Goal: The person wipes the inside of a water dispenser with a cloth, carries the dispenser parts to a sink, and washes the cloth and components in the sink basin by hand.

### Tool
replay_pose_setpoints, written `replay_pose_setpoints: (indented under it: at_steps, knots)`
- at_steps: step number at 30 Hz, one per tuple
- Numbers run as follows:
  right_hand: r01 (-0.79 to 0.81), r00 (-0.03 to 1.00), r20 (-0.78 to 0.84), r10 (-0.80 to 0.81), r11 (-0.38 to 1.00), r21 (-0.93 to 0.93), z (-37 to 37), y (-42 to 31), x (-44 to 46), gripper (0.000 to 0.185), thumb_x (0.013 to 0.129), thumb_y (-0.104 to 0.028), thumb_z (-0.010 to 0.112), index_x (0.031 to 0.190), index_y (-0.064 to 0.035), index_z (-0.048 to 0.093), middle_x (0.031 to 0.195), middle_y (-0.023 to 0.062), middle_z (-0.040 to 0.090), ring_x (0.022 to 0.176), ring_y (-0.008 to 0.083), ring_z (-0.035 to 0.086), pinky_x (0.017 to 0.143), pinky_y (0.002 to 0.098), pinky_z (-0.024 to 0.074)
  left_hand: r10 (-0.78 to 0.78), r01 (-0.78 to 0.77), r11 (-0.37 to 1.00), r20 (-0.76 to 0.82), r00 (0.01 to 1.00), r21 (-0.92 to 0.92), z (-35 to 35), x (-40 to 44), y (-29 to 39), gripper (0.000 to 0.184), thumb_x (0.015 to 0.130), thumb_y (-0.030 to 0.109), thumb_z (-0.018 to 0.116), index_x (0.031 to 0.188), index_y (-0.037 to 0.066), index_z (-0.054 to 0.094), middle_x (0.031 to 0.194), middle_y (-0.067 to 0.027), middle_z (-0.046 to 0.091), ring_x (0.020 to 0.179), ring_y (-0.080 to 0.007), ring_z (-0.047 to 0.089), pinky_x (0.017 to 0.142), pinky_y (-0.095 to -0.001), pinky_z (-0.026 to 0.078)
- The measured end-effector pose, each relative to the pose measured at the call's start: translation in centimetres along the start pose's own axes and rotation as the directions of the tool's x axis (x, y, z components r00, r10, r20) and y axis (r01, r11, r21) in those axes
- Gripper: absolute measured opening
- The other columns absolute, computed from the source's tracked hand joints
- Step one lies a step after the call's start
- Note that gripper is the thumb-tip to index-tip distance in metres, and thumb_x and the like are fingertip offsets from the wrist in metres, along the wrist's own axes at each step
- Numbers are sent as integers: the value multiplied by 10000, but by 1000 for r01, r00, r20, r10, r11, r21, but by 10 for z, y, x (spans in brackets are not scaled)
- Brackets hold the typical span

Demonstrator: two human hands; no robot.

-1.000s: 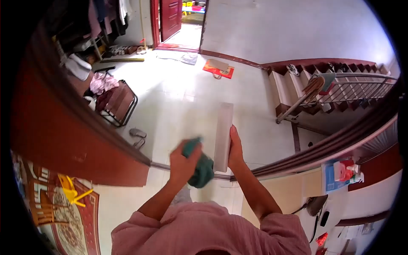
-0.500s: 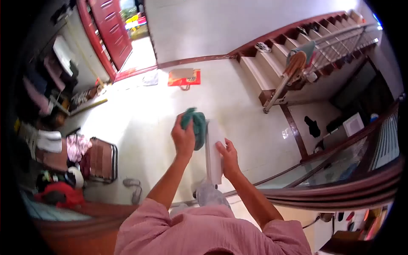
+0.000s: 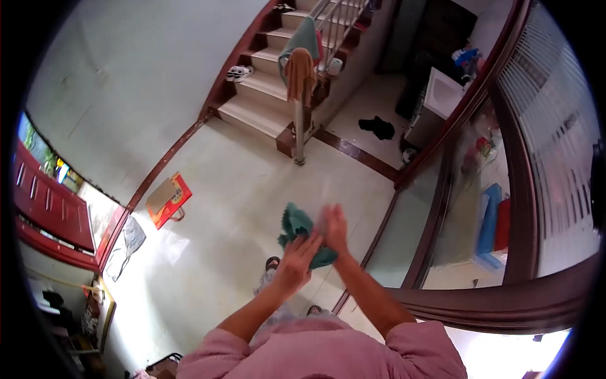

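A crumpled green cloth (image 3: 295, 220) is in my left hand (image 3: 293, 264), its loose ends showing above and below the fingers. Close beside it on the right is my right hand (image 3: 336, 232), fingers pointing up and somewhat blurred. A pale flat panel (image 3: 323, 221) shows only as a faint, smeared patch between the two hands, against the right palm. Most of its outline cannot be made out. Both hands are in front of my body, above the floor.
Stairs (image 3: 252, 117) rise ahead, with a brown cloth (image 3: 300, 72) over the railing post. A red bag (image 3: 169, 201) lies on the pale floor at left, near a red door (image 3: 50, 202). Framed glass panels (image 3: 464, 208) stand close on my right. A black cloth (image 3: 377, 127) lies beyond.
My view has turned to the right. My left hand and the green cloth have come against the panel and right hand, which were apart before. The panel is much less visible.
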State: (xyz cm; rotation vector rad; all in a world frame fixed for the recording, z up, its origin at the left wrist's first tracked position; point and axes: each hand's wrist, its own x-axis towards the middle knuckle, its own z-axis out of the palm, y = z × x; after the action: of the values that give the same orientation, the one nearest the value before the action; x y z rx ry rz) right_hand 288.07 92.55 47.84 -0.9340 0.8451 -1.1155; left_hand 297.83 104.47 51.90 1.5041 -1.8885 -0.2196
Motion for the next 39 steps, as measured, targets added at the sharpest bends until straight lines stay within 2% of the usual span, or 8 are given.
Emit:
replay_pose_setpoints:
  at_steps: [4,7,19,22,26,28,34,39]
  knots:
    - [133,969,-237,-69,955,266,0,-49,73,212,978,-328,457,973,-127,522,862,5,544,813,128,531,730,301,459,-63,31,903,-61,996,-429,7,57,-74,498,765,-40,626,1249,32,533,1252,-137,577,1068,-280,586,949,-376,441]
    - [27,978,-203,50,933,358,22,-81,108,301,986,-385,415,1076,-121,526,928,18,571,882,142,557,780,304,477,-425,344,328,187,886,-880,-10,119,-109,383,845,122,691,1198,34,573,1034,-121,664,872,-126,619,801,-276,503]
    - [-134,988,127,91,913,385,-40,-73,260,815,899,-648,401,1361,22,350,1214,146,533,1088,227,548,931,375,474,37,61,941,281,959,-332,46,324,-124,408,812,173,670,1195,66,578,1016,-158,621,890,-350,618,702,-389,513]
    - [-60,995,96,34,957,284,-80,-92,317,755,922,-576,410,1382,18,333,1185,159,556,1074,254,555,932,390,475,160,-41,928,296,942,-371,76,393,-134,374,836,183,662,1178,51,588,1001,-122,655,853,-271,652,695,-352,517]
    - [-218,976,94,198,825,521,-115,-133,381,634,915,-463,451,1330,17,423,1194,139,564,1066,262,564,950,389,446,-259,528,422,461,849,-737,98,512,-157,341,887,154,639,1202,32,590,992,-42,677,838,-95,610,725,-267,512]
    - [-198,979,55,196,853,483,-133,-139,421,555,928,-410,437,1318,-14,455,1201,143,569,1103,268,554,958,386,443,-292,321,284,238,926,-903,86,562,-133,346,899,143,621,1229,53,572,1080,-59,657,925,-121,608,788,-276,508]
    - [107,990,-137,-21,743,661,-186,-102,523,526,970,-421,387,1356,-67,431,1254,119,553,1128,255,554,990,392,437,425,-384,895,169,890,-227,170,629,-120,496,753,115,696,1226,116,547,1446,-147,387,1336,-394,333,1075,-557,249]
    - [-71,982,-117,150,859,506,-198,-153,566,495,983,-394,354,1365,-86,419,1271,127,542,1124,242,558,957,397,460,318,-276,879,48,947,-388,240,723,-153,486,734,-26,614,1203,95,572,1419,-152,427,1321,-378,372,1077,-470,311]
